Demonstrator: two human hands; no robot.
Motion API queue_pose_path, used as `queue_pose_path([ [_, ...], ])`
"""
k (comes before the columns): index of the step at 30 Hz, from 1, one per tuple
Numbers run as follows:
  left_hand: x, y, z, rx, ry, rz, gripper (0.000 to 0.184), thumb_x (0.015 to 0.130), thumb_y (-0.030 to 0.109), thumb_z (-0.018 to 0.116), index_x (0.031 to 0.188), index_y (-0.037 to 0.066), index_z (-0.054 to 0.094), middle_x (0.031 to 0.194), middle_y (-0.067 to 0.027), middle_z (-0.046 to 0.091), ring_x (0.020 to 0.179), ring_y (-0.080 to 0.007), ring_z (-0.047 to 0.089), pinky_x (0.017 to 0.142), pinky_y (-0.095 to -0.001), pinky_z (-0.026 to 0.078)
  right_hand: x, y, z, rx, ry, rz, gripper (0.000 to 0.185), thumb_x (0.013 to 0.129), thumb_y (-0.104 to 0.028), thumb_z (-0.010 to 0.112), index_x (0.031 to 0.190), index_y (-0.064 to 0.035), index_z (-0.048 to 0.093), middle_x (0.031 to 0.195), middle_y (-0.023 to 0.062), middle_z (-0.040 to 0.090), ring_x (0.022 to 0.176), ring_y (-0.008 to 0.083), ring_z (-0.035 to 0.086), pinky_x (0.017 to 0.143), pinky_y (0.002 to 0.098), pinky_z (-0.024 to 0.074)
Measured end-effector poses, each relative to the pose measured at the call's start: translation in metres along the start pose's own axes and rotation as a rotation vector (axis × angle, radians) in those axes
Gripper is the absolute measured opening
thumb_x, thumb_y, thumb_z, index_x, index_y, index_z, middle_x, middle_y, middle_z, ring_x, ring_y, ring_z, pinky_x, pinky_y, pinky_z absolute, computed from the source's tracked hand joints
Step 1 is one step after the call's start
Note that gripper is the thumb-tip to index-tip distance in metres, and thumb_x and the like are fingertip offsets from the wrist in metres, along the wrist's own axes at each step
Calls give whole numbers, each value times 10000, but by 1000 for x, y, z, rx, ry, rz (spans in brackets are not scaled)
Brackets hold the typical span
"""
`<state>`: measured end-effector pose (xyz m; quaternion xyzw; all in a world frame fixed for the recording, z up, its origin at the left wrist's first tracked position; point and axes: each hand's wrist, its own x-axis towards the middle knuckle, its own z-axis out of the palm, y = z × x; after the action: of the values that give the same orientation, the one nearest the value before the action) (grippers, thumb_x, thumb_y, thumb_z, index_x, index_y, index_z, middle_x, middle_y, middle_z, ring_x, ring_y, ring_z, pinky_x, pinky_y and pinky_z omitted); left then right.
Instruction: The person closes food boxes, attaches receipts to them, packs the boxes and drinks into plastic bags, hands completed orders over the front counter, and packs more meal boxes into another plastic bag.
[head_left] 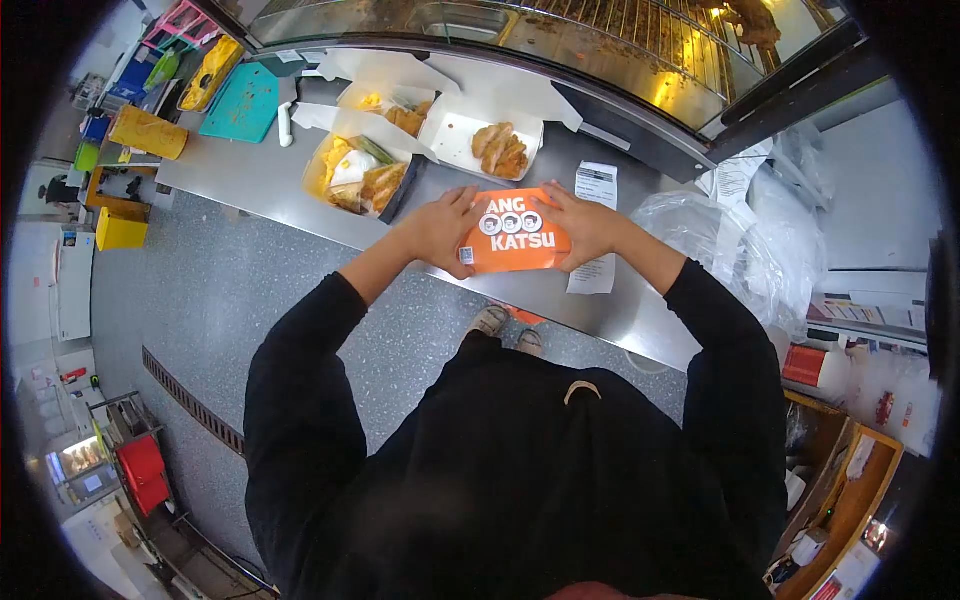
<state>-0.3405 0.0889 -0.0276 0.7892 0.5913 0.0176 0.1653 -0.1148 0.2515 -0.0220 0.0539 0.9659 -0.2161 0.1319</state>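
Observation:
Between my two hands is a closed orange takeaway box (515, 258) with white lettering on its lid, at the front edge of the steel counter. My left hand (441, 232) grips its left side, thumb low and fingers over the top edge. On the opposite side my right hand (584, 230) holds it the same way. Just behind stands an open box with sliced fried cutlet (499, 150) inside. To the left, another open box holds cutlet, something white and yellow, and greens (352, 172). A printed receipt (596, 185) lies beside my right hand, partly covered by it.
A third filled open box (398, 112) stands farther back. At the left are a teal cutting board (240, 103) and a white-handled tool (285, 124). Clear plastic bags (700, 240) crowd the right end. A glass-fronted warmer with wire racks (640, 40) borders the counter's back.

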Motion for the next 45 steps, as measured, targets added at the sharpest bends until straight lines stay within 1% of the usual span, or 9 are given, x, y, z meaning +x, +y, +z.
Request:
queue_pose_path([
  [4,2,-3,1,-1,14,48,913,542,427,625,1254,-43,301,1224,-337,300,1121,-458,345,936,-425,337,-3,0,-7,74,-16,-28,860,578,-320,656,1312,-70,284,1344,292,155,1265,398,160,995,384,279],
  [11,-2,-8,22,-50,120,151,765,604,466,631,1284,239,363,1253,-349,228,1141,-512,258,943,-554,236,-14,21,59,171,139,-107,476,769,-324,577,1189,-118,488,1348,311,84,1263,392,168,989,377,287],
  [17,14,60,12,53,343,-187,793,509,544,682,1210,235,473,1170,-281,293,1104,-441,285,836,-607,257,-22,-21,109,230,807,48,411,771,-218,573,1160,-106,499,1313,284,246,1197,376,329,959,348,339],
  [21,21,59,28,38,487,-190,782,495,518,708,1189,232,492,1151,-262,307,1078,-415,293,850,-545,252,-30,-25,94,273,773,107,307,743,-126,611,1049,-103,590,1232,213,418,1145,316,423,939,363,366],
  [24,19,51,36,-37,422,-191,823,497,552,688,1231,265,449,1207,-283,273,1122,-434,260,875,-572,228,-79,-4,40,422,782,267,254,731,-158,631,979,-104,620,1142,156,518,1093,281,476,911,352,386],
  [30,25,72,12,77,134,-349,916,486,604,683,1248,169,419,1252,-332,229,1183,-491,185,876,-685,107,-202,144,-20,272,1481,898,225,737,-174,617,929,-57,619,863,121,624,774,229,607,667,315,479],
  [33,57,109,-14,-3,94,-301,882,549,548,691,1228,54,421,1286,-359,191,1230,-500,101,902,-669,91,-227,223,-24,312,1324,1050,311,725,-183,620,1001,-43,594,853,128,635,774,219,616,692,287,472],
  [39,163,223,16,-287,151,198,712,656,462,654,1252,160,406,1360,-259,145,1266,-423,116,937,-653,39,-215,358,-18,108,1217,1112,603,659,-181,674,1174,-12,409,1044,164,570,880,289,577,776,331,449],
  [45,230,289,51,-204,119,233,699,679,491,620,1272,218,369,1370,-212,171,1262,-410,150,938,-656,16,-224,384,-39,392,1171,1076,377,673,-214,680,980,-25,571,883,137,619,818,242,591,704,316,452],
])
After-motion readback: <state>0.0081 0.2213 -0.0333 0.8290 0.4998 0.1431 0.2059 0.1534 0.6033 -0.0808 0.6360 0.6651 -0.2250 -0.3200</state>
